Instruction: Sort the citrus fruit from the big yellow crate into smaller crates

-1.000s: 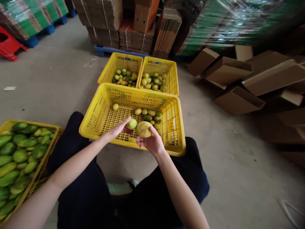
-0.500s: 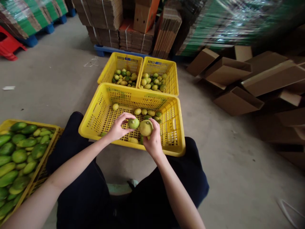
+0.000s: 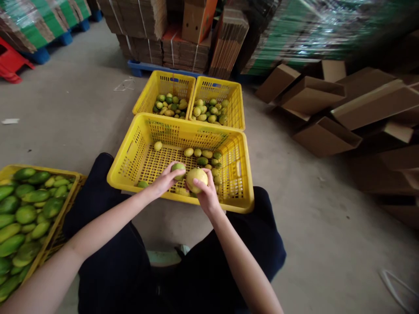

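Over the near side of a large yellow crate (image 3: 176, 124), my left hand (image 3: 163, 181) holds a green fruit (image 3: 178, 169) between thumb and fingers. Close beside it, my right hand (image 3: 207, 194) grips a larger yellow fruit (image 3: 196, 179), its thumb across the front. Several green and yellow fruits (image 3: 207, 154) lie on the crate floor, mostly at its right half. One yellow fruit (image 3: 158, 145) sits apart near the back left. Part of the crate floor is hidden behind my hands.
Two smaller yellow crates (image 3: 163, 78) (image 3: 229, 87) with fruit stand behind the large one. A full crate of green fruit (image 3: 26, 213) is at the left. Open cardboard boxes (image 3: 324, 135) lie at the right. Bundled cardboard (image 3: 186, 52) is at the back.
Both fruits have turned in my hands. The larger one now shows a yellow side and sits slightly further left; my left hand has moved slightly, with its fingers more around the green fruit.
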{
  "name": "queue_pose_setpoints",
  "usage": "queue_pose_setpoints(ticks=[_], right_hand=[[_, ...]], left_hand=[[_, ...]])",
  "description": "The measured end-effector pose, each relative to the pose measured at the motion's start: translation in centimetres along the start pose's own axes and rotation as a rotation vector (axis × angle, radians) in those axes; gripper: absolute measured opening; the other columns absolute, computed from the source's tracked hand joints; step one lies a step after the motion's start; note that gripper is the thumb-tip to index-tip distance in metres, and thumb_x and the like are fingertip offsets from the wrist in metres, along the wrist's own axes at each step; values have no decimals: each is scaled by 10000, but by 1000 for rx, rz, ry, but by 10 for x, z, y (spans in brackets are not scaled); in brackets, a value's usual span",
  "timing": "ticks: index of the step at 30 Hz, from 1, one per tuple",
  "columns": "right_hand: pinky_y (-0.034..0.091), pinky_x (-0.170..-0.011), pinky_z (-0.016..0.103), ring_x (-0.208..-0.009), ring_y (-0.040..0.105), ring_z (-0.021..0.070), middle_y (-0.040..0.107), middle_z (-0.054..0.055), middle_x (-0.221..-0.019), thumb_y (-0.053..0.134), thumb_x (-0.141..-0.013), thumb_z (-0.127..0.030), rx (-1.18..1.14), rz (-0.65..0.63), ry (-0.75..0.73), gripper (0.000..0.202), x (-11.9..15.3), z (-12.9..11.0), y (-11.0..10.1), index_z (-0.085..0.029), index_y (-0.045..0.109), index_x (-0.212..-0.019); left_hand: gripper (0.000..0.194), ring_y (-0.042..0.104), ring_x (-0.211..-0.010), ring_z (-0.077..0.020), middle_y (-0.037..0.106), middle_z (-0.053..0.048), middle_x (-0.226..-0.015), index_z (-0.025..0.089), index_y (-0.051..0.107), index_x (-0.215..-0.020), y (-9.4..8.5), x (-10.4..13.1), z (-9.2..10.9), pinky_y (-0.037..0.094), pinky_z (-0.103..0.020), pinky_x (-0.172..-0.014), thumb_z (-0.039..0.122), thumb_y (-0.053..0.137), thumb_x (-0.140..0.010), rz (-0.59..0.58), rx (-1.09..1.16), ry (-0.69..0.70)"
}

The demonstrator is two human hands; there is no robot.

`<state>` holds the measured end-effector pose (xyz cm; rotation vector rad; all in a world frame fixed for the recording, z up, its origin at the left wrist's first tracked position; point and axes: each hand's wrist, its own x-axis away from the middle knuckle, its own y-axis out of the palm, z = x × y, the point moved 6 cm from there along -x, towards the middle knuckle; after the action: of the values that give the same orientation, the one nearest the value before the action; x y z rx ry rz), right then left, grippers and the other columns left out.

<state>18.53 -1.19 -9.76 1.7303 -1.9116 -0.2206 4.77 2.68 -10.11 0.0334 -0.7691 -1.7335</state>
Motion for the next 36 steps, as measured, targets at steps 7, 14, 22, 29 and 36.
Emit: queue_pose_setpoints(ticks=[7,14,22,29,36], right_hand=[[593,-781,334,-792,688,193,730,26,-859,683,-751,-368,-229,80,174,229,-10,8,-7,-206,681,-912],[605,-731,350,-772,702,195,742,18,-834,613,-759,-301,-353,130,193,155,-15,11,-12,-202,663,-867],[597,-557,307,-690,711,209,732,41,-758,699,-815,-460,-367,134,361,265,-8,11,-5,-218,608,-874],[531,-431,266,-538,649,177,706,34,-664,635,-820,-437,-415,204,376,235,-8,12,-12,-204,619,-803],[544,-492,297,-607,677,198,744,54,-781,529,-879,-424,-365,-51,338,332,-11,6,0,-208,665,-1090]], left_hand=[[129,611,-679,-113,634,-3,-738,178,584,-770,-15,-8,-3,527,-228,-644,233,698,-794,180,277,-150],[182,690,-773,-157,720,-81,-904,139,664,-904,-11,-8,-7,589,-282,-748,239,518,-942,161,324,-198],[220,702,-659,-148,689,-55,-720,130,640,-838,-7,0,-1,603,-215,-613,296,557,-957,225,347,-277],[401,633,-516,-134,658,-81,-603,127,643,-719,-4,1,-5,527,-199,-460,380,452,-965,152,325,-347],[295,608,-523,-117,660,-68,-655,128,666,-792,-7,-7,-6,513,-196,-486,294,487,-959,97,323,-313]])
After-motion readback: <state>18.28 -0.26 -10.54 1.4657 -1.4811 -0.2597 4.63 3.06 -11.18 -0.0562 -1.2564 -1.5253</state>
